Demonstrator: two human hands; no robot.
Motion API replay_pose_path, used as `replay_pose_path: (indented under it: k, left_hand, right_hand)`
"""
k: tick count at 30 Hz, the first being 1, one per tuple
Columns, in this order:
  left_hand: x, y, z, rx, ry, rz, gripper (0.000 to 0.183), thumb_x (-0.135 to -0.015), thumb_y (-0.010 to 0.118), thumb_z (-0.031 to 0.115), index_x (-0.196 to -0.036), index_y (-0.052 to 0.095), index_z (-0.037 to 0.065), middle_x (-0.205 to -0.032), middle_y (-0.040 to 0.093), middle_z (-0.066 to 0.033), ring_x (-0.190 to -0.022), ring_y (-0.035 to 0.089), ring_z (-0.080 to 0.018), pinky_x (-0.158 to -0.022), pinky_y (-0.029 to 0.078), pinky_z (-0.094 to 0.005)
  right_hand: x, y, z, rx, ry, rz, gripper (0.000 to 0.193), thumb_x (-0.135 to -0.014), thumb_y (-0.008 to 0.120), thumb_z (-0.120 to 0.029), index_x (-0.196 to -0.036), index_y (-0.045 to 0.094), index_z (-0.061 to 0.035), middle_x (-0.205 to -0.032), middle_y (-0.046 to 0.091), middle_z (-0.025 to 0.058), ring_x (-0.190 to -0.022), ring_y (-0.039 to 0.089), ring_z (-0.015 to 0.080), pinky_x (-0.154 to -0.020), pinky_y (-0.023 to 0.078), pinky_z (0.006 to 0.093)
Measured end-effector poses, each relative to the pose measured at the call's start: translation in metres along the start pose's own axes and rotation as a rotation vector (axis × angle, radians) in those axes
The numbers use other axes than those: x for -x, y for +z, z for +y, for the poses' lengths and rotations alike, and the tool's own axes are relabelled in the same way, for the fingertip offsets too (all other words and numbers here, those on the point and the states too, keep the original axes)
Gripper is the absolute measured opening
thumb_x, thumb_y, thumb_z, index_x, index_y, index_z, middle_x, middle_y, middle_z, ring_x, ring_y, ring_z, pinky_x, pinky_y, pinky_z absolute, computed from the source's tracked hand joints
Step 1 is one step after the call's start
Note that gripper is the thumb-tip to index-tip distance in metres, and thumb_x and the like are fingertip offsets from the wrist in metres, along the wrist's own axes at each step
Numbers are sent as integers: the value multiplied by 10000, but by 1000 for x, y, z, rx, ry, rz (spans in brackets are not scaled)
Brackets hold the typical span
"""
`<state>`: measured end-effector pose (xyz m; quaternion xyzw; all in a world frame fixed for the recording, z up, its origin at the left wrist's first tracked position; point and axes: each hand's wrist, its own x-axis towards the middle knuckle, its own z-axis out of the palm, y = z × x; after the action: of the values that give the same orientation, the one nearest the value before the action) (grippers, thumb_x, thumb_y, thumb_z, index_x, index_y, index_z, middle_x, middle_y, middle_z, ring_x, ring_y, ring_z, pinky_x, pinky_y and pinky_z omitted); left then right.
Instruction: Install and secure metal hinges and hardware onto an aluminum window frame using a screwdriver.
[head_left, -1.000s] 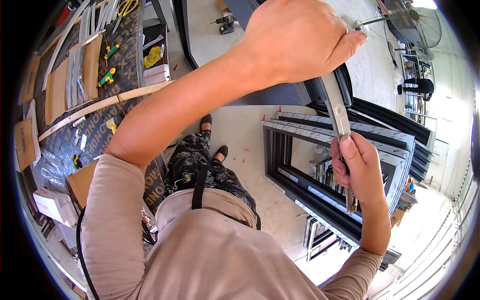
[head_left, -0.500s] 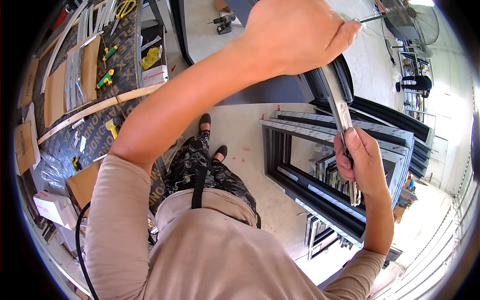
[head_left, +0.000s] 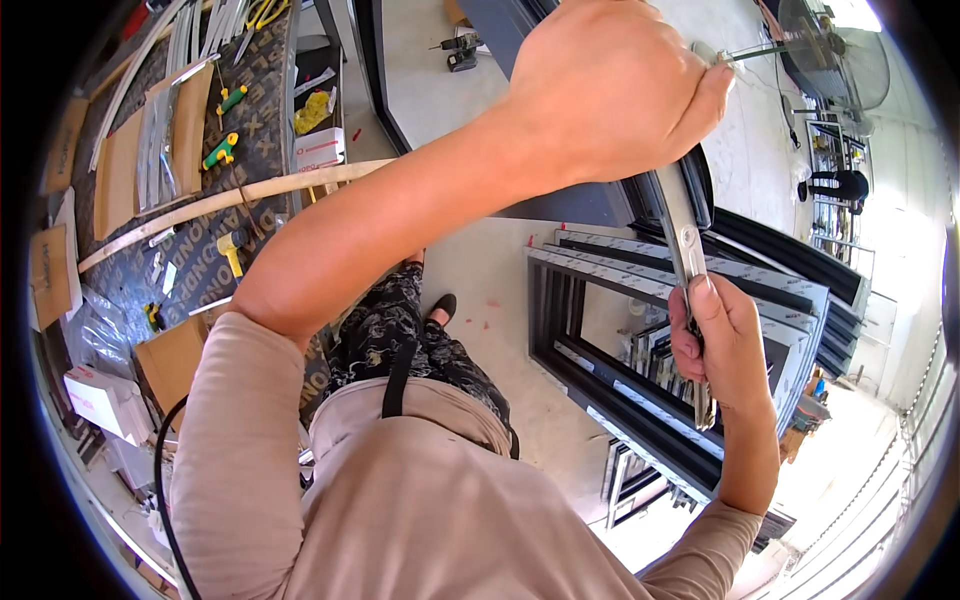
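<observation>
My right hand [head_left: 722, 335] is closed round the lower part of a long, narrow metal hardware strip [head_left: 687, 238], thumb lying along its face. The strip's lower end [head_left: 704, 412] pokes out below the fingers. Higher up, my left hand [head_left: 615, 95] makes a fist with its back toward me. The strip runs up beneath this fist, which covers its upper part. What the left fingers grip is hidden. Just behind the strip and the left hand is a dark profile [head_left: 700, 180].
Dark frames with printed film [head_left: 625, 375] stand behind my right hand. On the left, a workbench [head_left: 195, 265] carries a yellow-headed hammer [head_left: 231, 252], green-handled tools [head_left: 220, 151], scissors [head_left: 264, 14] and cardboard. A cordless drill [head_left: 461, 50] sits on the floor; a standing fan [head_left: 835, 50] is at far right.
Both hands and the metal strip have come slightly lower in the view, the left hand also a little rightward. The right hand keeps its hold. The view has shifted slightly.
</observation>
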<state>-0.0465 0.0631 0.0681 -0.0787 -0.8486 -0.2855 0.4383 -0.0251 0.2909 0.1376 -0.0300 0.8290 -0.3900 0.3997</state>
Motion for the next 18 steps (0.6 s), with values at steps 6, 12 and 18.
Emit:
replay_pose_path:
  k: [6, 12, 18]
  left_hand:
    - [2, 4, -5, 90, 10, 13, 371, -935, 502, 220, -630, 602, 33, -632, 586, -133, -702, 587, -311, -807, 438, -397]
    - [4, 2, -9, -39, 71, -54, 369, -960, 529, 293, -686, 604, 57, -618, 554, -78, -627, 541, -277, -727, 427, -363]
    - [1, 0, -6, -32, 38, -130, 419, -999, 442, 295, -684, 563, 46, -630, 513, -117, -667, 516, -341, -745, 430, -403]
  right_hand:
    - [-6, -7, 6, 27, -28, -38, 508, -1008, 448, -469, -863, 557, 7, -579, 484, 18, -420, 427, 76, -390, 329, 216]
    - [5, -19, 34, -56, -150, -12, 569, -978, 492, -499, -1107, 580, 48, -717, 581, 52, -594, 596, 125, -539, 493, 246]
    - [17, -14, 34, 313, -330, 143, 451, -865, 715, -283, -1174, 568, 11, -760, 571, 80, -661, 581, 114, -582, 461, 271]
